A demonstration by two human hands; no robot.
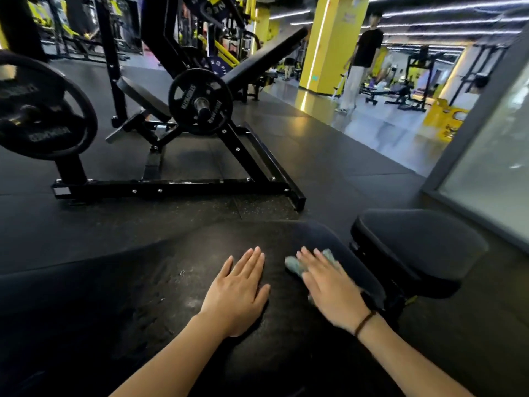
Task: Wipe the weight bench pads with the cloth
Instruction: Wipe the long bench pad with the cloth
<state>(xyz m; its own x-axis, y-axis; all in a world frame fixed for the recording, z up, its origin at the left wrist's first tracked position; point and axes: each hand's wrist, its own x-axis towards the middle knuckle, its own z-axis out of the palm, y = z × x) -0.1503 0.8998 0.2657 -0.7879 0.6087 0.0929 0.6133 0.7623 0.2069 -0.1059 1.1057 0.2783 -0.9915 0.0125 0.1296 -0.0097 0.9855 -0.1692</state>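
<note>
While I lean over the bench, two black weight plates hang on the machine across the floor: one at the far left [43, 107] and one further right [200, 101]. Both carry raised lettering. On the second plate I read "HAMMER" and "STRENGTH", though blur makes this uncertain. Behind it sits one blue plate [219, 64] with white letters, of which only "FIT" is legible.

Nearer to me lie two dark bench pads. The long pad [143, 282] fills the lower part of the view and shows pale smears on its surface. My left hand [237, 293] rests flat on it, palm down, fingers straight and close together, holding nothing.

Just to its right, my right hand [329, 287] is also flat with straight fingers and presses on the one cloth [294, 266], a pale blue-green rag bunched under the fingers near the long pad's right end. A dark band [365, 322] circles that wrist.

The smaller pad [423, 247] stands just beyond, apart from the long one. Far behind, one person [360, 61] stands beside a yellow pillar [329, 41].
</note>
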